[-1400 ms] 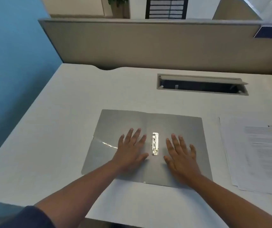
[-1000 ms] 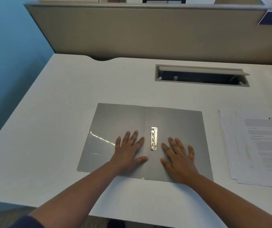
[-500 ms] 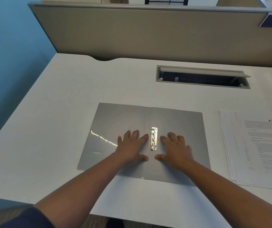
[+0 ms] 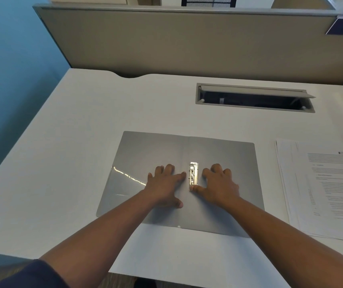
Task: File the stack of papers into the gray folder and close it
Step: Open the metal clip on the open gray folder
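Surface: white desk (image 4: 66, 163)
Centre: open gray folder (image 4: 145, 150), lying flat
Right: papers (image 4: 320, 183), beside folder
Rear: cable hatch (image 4: 253, 97)

Left arm: my bare forearm reaches forward from the lower left, a dark sleeve at the elbow.
Left hand (image 4: 165, 185): palm down, fingers spread and nearly straight, index tip toward the middle, thumb out to the side.
Right arm: my bare forearm comes in from the lower right.
Right hand (image 4: 218, 186): palm down, fingers slightly bent at the knuckles, thumb pointing inward.
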`<move>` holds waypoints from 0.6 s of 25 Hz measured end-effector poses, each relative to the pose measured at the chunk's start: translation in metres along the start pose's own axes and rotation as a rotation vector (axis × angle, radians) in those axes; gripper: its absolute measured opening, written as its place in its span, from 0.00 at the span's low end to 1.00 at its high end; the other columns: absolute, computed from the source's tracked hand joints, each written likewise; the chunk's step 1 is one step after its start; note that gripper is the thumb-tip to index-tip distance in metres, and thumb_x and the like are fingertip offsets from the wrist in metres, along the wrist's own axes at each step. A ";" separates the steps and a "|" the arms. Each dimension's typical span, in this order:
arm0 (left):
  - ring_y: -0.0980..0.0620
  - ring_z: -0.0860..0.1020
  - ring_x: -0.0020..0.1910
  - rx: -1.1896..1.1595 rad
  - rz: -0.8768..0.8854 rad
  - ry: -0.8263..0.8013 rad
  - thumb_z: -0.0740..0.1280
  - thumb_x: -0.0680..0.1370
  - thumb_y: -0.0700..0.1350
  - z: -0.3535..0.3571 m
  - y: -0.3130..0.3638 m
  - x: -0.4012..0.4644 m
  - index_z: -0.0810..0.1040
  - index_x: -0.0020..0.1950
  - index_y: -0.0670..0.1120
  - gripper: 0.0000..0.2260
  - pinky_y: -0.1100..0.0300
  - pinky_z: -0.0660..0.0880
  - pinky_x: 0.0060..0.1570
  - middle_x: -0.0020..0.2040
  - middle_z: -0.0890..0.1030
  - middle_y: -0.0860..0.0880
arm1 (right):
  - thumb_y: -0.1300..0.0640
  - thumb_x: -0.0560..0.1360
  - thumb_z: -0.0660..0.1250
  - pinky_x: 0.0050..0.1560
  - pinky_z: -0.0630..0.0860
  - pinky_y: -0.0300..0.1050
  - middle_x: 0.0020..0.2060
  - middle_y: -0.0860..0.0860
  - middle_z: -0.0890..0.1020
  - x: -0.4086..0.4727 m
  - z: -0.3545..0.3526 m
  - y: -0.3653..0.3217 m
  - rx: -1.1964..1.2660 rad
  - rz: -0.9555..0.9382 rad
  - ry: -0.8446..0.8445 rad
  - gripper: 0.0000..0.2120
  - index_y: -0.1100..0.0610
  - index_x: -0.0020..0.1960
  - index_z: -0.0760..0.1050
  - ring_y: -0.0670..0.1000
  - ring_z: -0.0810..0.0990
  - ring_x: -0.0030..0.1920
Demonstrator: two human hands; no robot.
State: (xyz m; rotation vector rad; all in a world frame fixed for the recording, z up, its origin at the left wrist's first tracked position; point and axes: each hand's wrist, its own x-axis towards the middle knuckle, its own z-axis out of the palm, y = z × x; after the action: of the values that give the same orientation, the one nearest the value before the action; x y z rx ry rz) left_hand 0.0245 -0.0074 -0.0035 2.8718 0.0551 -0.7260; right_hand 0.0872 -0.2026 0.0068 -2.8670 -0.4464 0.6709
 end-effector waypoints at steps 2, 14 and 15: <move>0.38 0.57 0.73 -0.004 -0.006 0.004 0.74 0.63 0.68 0.001 0.000 0.001 0.55 0.74 0.63 0.45 0.35 0.65 0.68 0.75 0.58 0.48 | 0.26 0.68 0.64 0.55 0.75 0.62 0.64 0.47 0.67 -0.001 -0.002 -0.002 0.003 0.015 -0.004 0.31 0.44 0.63 0.70 0.56 0.65 0.64; 0.39 0.57 0.73 -0.012 -0.016 0.005 0.76 0.63 0.66 -0.001 0.003 -0.001 0.59 0.73 0.63 0.44 0.35 0.64 0.68 0.74 0.58 0.49 | 0.26 0.65 0.67 0.55 0.75 0.62 0.64 0.46 0.68 -0.002 -0.008 -0.010 0.029 0.054 -0.006 0.33 0.44 0.62 0.70 0.56 0.65 0.63; 0.39 0.57 0.73 -0.015 -0.018 0.004 0.76 0.63 0.66 -0.002 0.004 -0.001 0.59 0.74 0.63 0.44 0.35 0.64 0.68 0.74 0.58 0.49 | 0.26 0.65 0.68 0.55 0.75 0.62 0.64 0.46 0.68 -0.002 -0.009 -0.010 0.029 0.057 -0.010 0.34 0.44 0.63 0.70 0.56 0.65 0.64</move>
State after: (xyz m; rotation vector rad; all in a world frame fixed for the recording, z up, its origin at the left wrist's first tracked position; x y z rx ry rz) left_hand 0.0247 -0.0108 -0.0011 2.8619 0.0869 -0.7197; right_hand 0.0866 -0.1945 0.0178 -2.8603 -0.3545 0.6957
